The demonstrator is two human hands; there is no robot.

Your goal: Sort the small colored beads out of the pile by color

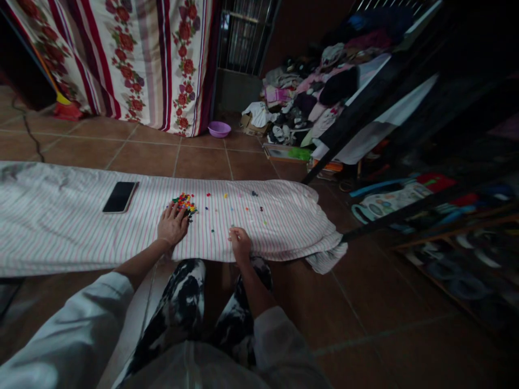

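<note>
A heap of tiny multicoloured pieces (pixel 184 201), too small to name, lies on a striped cloth (pixel 146 237). My left hand (pixel 173 223) rests flat at the heap's near edge, fingers stretched out and touching some of the pieces. To its right, my right hand (pixel 240 243) is closed in a pinch just above the cloth. Whatever its fingertips hold, if anything, is too small to make out. Beyond it, single pieces and small groups are spread in loose rows, among them dark pieces (pixel 254 193), a red one (pixel 208 194) and a green one (pixel 212 231).
A phone (pixel 120 196) lies on the cloth to the left. On the tiled floor beyond stand a purple basin (pixel 219 129) and a large pile of clothes (pixel 308 92). A flowered curtain (pixel 154 59) hangs behind. Dark metal posts (pixel 324 162) and a shelf rise at right.
</note>
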